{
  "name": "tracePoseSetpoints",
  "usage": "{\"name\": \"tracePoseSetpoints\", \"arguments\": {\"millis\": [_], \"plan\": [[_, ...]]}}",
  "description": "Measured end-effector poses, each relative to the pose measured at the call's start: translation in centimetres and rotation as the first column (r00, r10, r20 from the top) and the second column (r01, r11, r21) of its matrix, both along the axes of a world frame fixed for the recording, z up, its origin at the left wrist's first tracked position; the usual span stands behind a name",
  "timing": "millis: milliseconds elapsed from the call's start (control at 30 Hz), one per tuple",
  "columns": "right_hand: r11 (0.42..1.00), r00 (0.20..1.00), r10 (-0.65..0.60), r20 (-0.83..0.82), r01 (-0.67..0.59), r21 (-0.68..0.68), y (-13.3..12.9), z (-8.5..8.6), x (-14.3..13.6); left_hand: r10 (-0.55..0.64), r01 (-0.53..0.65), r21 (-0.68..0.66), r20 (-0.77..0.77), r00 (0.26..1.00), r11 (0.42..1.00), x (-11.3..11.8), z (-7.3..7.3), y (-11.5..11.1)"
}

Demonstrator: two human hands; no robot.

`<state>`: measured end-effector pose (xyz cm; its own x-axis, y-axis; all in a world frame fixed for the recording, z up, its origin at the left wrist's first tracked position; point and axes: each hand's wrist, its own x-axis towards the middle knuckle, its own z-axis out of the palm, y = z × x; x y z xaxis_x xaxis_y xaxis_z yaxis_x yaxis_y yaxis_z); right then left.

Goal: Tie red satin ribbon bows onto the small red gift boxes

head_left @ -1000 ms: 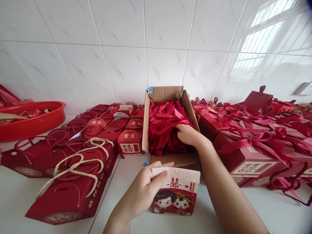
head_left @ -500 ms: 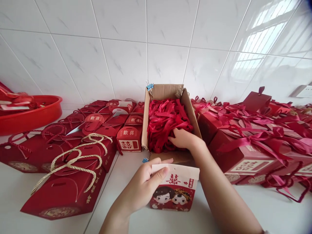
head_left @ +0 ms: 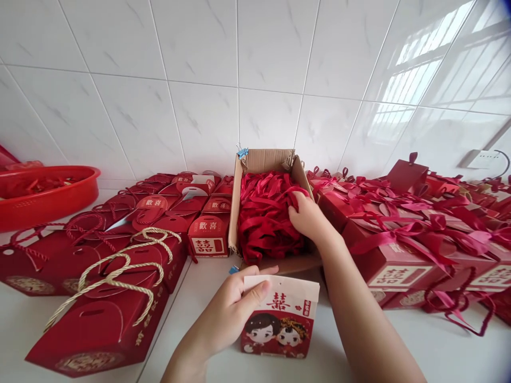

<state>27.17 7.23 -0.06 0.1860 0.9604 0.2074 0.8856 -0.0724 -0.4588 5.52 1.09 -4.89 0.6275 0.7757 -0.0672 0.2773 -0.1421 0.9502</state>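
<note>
While the left hand grips a printed packet at its upper left corner, the right hand is inside a cardboard carton, among red ribbons. Left fingers: closed, the thumb across the front of the packet's white top band and the others behind it. The packet lies below and to the right of these fingers, upright, printed side showing a red character and two cartoon figures; whether its base meets the surface cannot be determined. Right fingers: bent, their tips partly hidden; how far apart they stand, and whether they have hold of any ribbon, cannot be told.

Just beyond the left fingers, a blue clip is noted near the carton's near end. Another clip sits on the carton's far left corner, beyond and left of the right fingers. Well left of the left fingers are boxes with gold cord; beyond these stand further red boxes and, farther left, a red basin, cut by the frame edge. Right of the right fingers, boxes tied with bows stand close together. Beyond both sets of fingers rises a tiled wall.
</note>
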Motion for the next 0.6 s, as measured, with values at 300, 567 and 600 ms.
{"name": "tracePoseSetpoints", "arguments": {"millis": [300,567,600], "plan": [[0.547,0.628,0.741,-0.237,-0.770,-0.329,-0.8,0.0,-2.6,0.033,-0.033,-0.026,-0.006,0.999,0.999,0.3,-0.1,0.2],[0.976,0.965,0.188,0.181,-0.162,-0.149,-2.0,2.3,0.2,0.013,-0.013,-0.018,0.020,1.000,1.000,0.1,-0.3,0.3],[0.980,0.965,0.136,0.224,-0.097,-0.176,-1.6,2.2,0.4,-0.003,0.004,-0.026,0.039,0.999,1.000,0.1,-0.3,0.4]]}}
